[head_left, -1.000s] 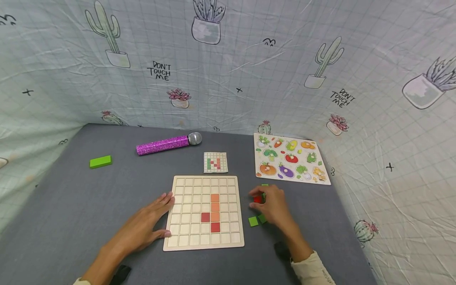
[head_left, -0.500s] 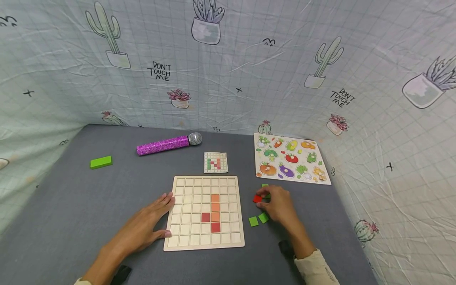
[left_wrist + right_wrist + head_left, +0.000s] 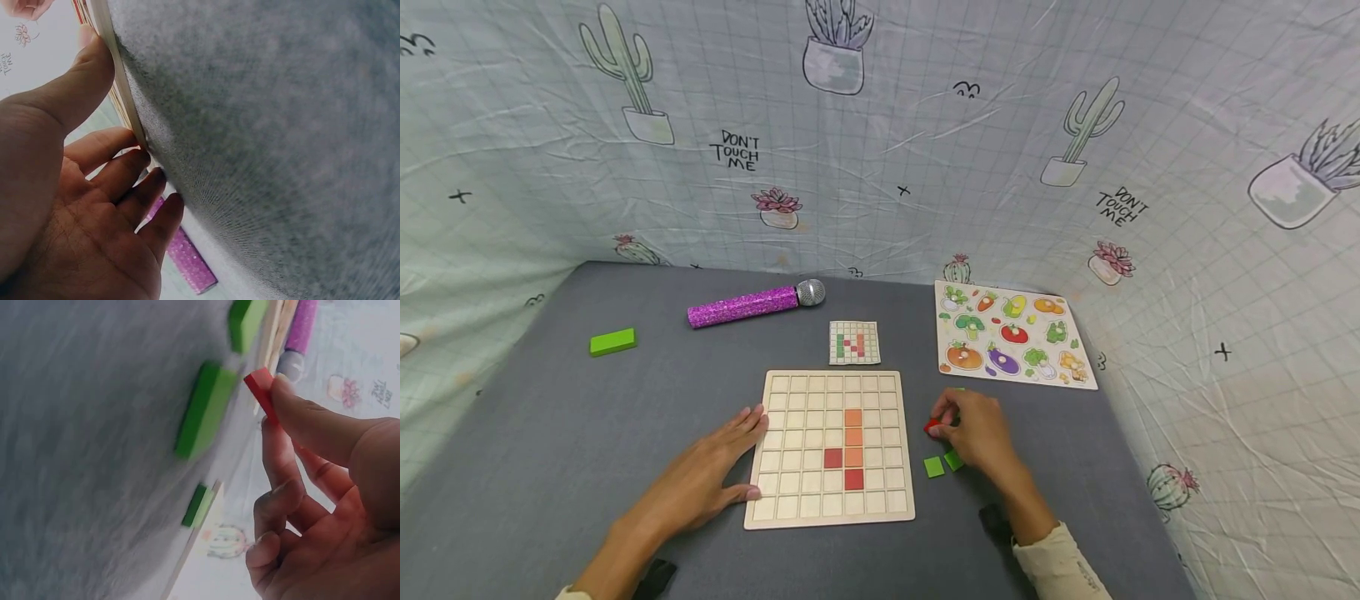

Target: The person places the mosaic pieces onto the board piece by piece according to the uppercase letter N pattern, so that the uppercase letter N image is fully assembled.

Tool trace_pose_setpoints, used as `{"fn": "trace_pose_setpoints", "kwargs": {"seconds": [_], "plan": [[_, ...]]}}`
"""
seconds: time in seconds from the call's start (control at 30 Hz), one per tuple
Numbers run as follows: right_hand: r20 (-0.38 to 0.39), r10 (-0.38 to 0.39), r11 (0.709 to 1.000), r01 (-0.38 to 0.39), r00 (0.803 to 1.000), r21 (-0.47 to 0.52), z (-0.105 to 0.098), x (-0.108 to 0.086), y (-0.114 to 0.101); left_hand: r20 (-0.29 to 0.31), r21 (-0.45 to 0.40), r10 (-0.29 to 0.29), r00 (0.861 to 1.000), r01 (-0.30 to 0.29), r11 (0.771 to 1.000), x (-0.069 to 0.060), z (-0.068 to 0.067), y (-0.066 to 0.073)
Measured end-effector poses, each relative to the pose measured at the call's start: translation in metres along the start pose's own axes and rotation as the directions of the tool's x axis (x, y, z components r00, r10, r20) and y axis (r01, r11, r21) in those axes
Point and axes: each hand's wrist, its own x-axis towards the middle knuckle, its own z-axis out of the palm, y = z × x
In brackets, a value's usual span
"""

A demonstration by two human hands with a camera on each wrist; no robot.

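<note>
A wooden grid board (image 3: 797, 506) lies in the middle, with three orange squares (image 3: 853, 437) in one column, a red square (image 3: 853, 479) below them and another red square (image 3: 832, 457) to the left. My left hand (image 3: 703, 473) rests against the board's left edge, thumb and fingers spread. To the right of the board, my right hand (image 3: 976, 429) pinches a red tile (image 3: 932, 425) between thumb and index finger; the right wrist view shows the tile (image 3: 262, 394) at the fingertips. Green tiles (image 3: 934, 467) lie beside and beneath this hand.
A small pattern card (image 3: 853, 342) lies behind the board. Farther left are a purple microphone (image 3: 745, 307) and a green block (image 3: 613, 342). At the back right lies a vegetable puzzle board (image 3: 1015, 335). A printed cloth hangs behind the table.
My right hand now pinches the red tile, which has shifted slightly left and toward the front from among the green ones. My left hand and the board have stayed put.
</note>
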Motion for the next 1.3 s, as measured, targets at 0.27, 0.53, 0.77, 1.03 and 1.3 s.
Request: {"fn": "trace_pose_setpoints", "kwargs": {"seconds": [0.27, 0.53, 0.77, 1.03, 1.3], "plan": [[0.041, 0.005, 0.987, -0.012, 0.999, 0.161, 0.001, -0.007, -0.018, 0.007, -0.002, 0.002, 1.000, -0.002, 1.000, 0.000, -0.001, 0.001], [0.026, -0.048, 0.977, 0.041, 0.999, 0.208, 0.011, -0.011, -0.044, 0.008, -0.002, -0.004, 1.000, 0.004, 1.000, 0.000, -0.001, 0.002], [0.050, -0.091, 0.970, 0.077, 0.995, 0.230, 0.024, -0.010, -0.062, 0.006, -0.004, -0.001, 1.000, 0.001, 1.000, -0.001, -0.001, 0.000], [0.029, -0.145, 0.968, 0.136, 0.989, 0.212, 0.034, -0.005, -0.079, -0.001, 0.001, 0.002, 1.000, -0.002, 1.000, -0.001, -0.001, 0.001], [0.066, -0.138, 0.971, 0.122, 0.988, 0.206, 0.042, 0.000, -0.095, -0.001, -0.005, -0.005, 1.000, 0.005, 1.000, -0.002, 0.000, 0.000]]}}
